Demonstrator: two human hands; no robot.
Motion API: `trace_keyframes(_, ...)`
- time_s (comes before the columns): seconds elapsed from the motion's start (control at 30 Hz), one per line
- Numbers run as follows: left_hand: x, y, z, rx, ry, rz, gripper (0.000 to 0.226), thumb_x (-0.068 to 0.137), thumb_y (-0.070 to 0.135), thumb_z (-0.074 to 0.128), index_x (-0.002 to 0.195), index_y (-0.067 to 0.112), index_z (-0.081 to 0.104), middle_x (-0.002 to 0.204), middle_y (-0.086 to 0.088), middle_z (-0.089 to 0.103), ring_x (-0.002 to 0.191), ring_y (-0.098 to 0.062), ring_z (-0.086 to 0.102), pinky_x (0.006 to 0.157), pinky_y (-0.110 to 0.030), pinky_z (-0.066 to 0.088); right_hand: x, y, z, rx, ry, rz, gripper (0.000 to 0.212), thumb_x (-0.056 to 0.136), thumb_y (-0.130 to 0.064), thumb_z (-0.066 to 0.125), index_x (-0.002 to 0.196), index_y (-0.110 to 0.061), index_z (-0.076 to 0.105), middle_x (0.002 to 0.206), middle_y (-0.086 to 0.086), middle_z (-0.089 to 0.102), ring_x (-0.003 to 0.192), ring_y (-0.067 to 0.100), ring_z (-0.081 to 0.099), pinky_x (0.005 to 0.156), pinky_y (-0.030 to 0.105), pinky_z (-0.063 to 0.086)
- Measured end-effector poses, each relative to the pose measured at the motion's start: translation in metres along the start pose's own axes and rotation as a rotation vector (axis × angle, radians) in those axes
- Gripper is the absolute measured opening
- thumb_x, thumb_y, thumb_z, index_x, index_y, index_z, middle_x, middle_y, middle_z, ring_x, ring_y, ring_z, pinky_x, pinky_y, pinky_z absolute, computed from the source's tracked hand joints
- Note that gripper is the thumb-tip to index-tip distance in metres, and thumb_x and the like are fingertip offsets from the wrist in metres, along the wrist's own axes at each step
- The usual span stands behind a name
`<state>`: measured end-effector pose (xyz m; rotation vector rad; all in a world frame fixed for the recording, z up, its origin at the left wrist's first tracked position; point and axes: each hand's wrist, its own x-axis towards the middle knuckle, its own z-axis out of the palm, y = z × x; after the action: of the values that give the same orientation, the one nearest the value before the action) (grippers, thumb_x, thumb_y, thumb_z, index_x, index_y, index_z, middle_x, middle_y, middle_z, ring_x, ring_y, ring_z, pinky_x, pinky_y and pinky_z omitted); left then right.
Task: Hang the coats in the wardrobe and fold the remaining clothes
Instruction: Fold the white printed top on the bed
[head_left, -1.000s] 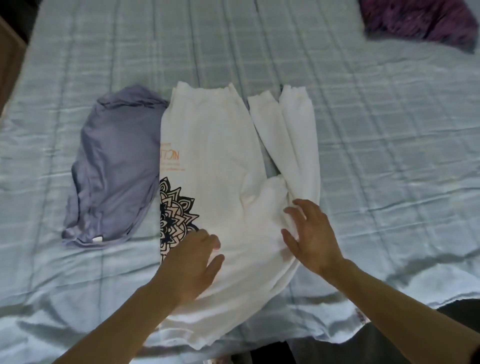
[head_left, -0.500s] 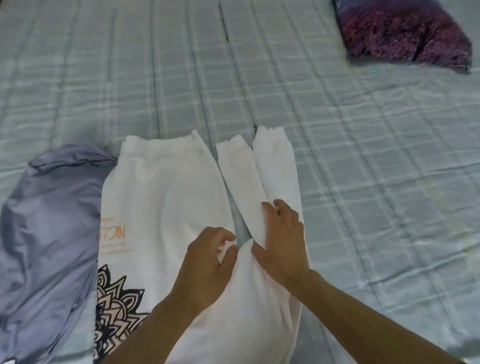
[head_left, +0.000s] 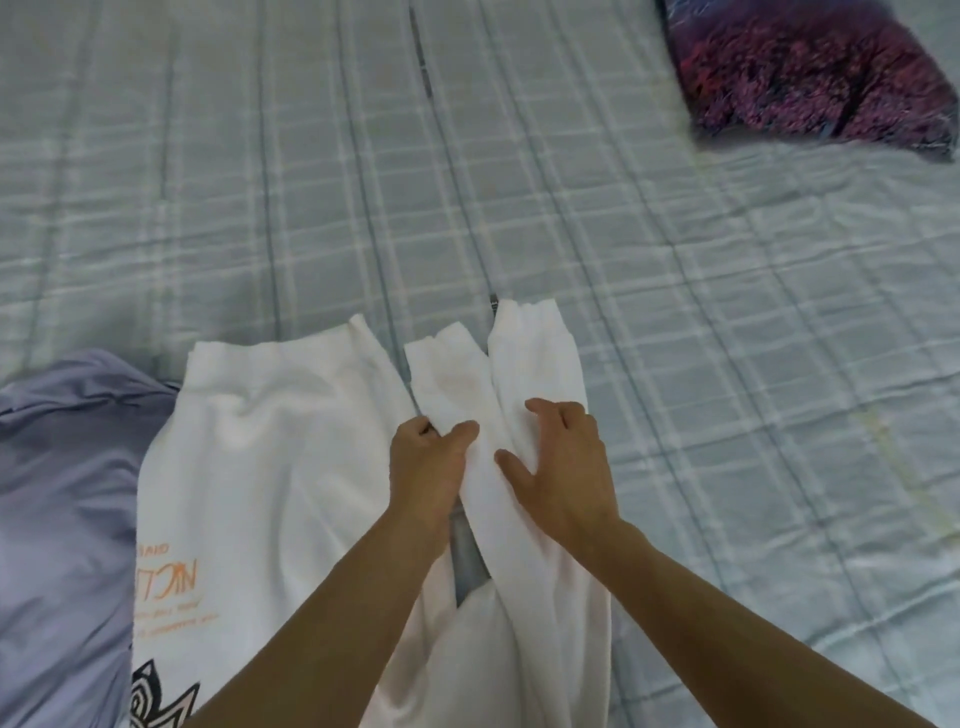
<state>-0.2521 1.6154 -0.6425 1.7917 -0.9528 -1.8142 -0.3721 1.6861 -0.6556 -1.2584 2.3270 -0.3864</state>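
two bare forearms, left hand (head_left: 427, 462) and right hand (head_left: 563, 462) ungloved, no sleeves

The lilac garment (head_left: 62, 519) ran off the left edge; the purple fuzzy item (head_left: 810, 73) was cropped at upper right.

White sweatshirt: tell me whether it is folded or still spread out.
Partly folded. The white sweatshirt lies flat on the bed, both sleeves laid alongside its body, cuffs at the hem. Left hand pinches one sleeve; right hand presses the other.

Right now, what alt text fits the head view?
Two bare hands work a white sweatshirt on a plaid bed cover: left hand pinches one sleeve, right hand presses the other. A lilac garment lies left, a purple one far right.
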Motion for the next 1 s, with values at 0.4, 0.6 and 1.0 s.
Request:
trace_keyframes(0.4,0.037,0.008,0.024,-0.074,-0.004,0.025,0.021,0.085,0.019,0.074,0.106,0.018,0.070,0.097,0.000,0.076,0.091,-0.023,0.072,0.080,-0.039,0.061,0.052,0.005,-0.010,0.364,-0.055,0.142,0.020,0.081,-0.025,0.079,0.096,-0.017,0.068,0.069,-0.008,0.057,0.069,0.007,0.056,0.071,0.017,0.044)
trace_keyframes(0.6,0.023,0.016,0.020,-0.324,-0.030,0.088,0.019,0.083,0.006,0.075,0.099,0.016,0.074,0.096,-0.003,0.077,0.089,-0.021,0.074,0.077,-0.035,0.060,0.047,0.027,-0.025,0.540,0.139,0.132,0.012,0.084,-0.021,0.075,0.075,-0.023,0.066,0.055,-0.014,0.056,0.052,-0.003,0.052,0.053,0.006,0.039)
trace_keyframes(1.0,0.006,0.037,0.023,-0.113,0.045,0.341,0.022,0.082,0.009,0.075,0.101,0.019,0.071,0.092,0.008,0.075,0.083,-0.006,0.072,0.068,-0.019,0.057,0.093,0.031,-0.034,0.466,0.027,0.314,0.054,0.086,-0.030,0.074,0.130,-0.005,0.054,0.092,-0.002,0.061,0.096,0.022,0.063,0.085,0.037,0.055)
